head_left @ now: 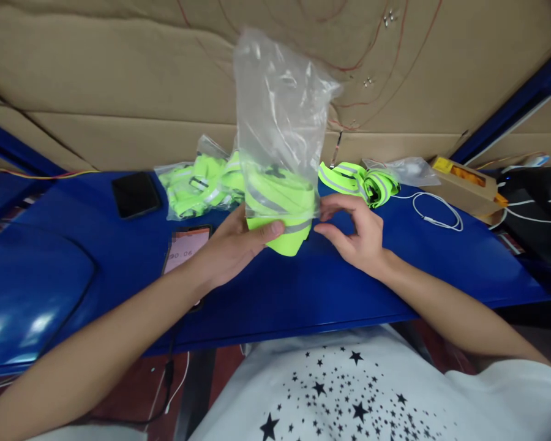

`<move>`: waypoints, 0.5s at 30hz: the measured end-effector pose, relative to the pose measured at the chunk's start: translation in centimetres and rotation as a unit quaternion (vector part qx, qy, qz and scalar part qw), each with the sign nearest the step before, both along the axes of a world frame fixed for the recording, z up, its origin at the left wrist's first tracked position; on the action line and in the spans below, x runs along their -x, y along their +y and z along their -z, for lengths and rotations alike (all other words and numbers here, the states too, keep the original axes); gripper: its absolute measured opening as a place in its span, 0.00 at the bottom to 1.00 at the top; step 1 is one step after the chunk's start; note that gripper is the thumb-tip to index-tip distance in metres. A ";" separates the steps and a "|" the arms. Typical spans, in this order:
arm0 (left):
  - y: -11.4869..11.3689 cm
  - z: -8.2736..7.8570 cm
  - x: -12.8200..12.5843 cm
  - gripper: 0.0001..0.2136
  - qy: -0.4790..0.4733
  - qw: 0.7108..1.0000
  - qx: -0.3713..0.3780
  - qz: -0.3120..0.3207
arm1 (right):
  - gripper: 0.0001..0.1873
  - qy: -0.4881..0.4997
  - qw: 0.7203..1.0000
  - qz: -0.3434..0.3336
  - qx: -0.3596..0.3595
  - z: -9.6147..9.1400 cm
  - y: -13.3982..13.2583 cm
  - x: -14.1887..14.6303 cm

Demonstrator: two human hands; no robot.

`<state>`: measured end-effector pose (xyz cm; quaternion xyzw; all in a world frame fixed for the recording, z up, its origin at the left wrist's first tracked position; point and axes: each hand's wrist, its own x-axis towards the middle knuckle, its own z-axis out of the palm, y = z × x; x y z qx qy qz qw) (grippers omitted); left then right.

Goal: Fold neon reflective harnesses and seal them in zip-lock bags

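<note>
My left hand (243, 242) grips a rolled neon-yellow reflective strap (282, 205) with a grey stripe, thumb across its front. A clear plastic bag (282, 104) stands up over the strap and covers its upper part, while the strap's lower end sticks out below the bag's edge. My right hand (353, 233) is at the right side of the bag, with thumb and forefinger curved toward each other and apart. Whether those fingertips touch the bag's edge is hard to tell. Nothing shows between them.
Bagged neon straps (197, 184) lie at the back left, beside a black phone (135, 195). A second phone (188, 245) with a lit screen is partly behind my left forearm. At right are a loose strap (362, 182), a white cable (436, 211) and a cardboard box (463, 187).
</note>
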<state>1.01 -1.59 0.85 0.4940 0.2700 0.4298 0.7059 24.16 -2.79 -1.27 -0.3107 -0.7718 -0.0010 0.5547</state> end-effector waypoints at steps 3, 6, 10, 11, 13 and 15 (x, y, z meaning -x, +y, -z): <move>-0.2 0.5 -0.2 0.26 0.013 1.000 0.025 0.008 | 0.12 -0.066 0.995 0.032 -0.068 -0.2 0.0 -0.4; -0.4 0.6 -0.4 0.24 0.016 1.000 0.019 -0.018 | 0.08 -0.143 0.979 0.061 -0.131 0.1 0.2 -0.5; -0.3 1.0 -0.5 0.24 0.017 0.998 -0.020 -0.056 | 0.07 -0.211 0.970 0.064 -0.102 0.6 0.3 -0.1; -0.2 1.2 -0.6 0.25 0.022 0.998 -0.025 -0.058 | 0.08 -0.212 0.972 0.058 -0.084 0.7 0.3 0.0; -0.1 1.6 -0.7 0.27 0.030 0.998 -0.022 -0.052 | 0.08 -0.197 0.978 0.048 -0.045 0.8 0.2 0.1; -0.2 1.9 -0.9 0.27 0.027 0.999 -0.014 -0.045 | 0.16 -0.173 0.984 0.045 -0.017 0.9 0.1 0.3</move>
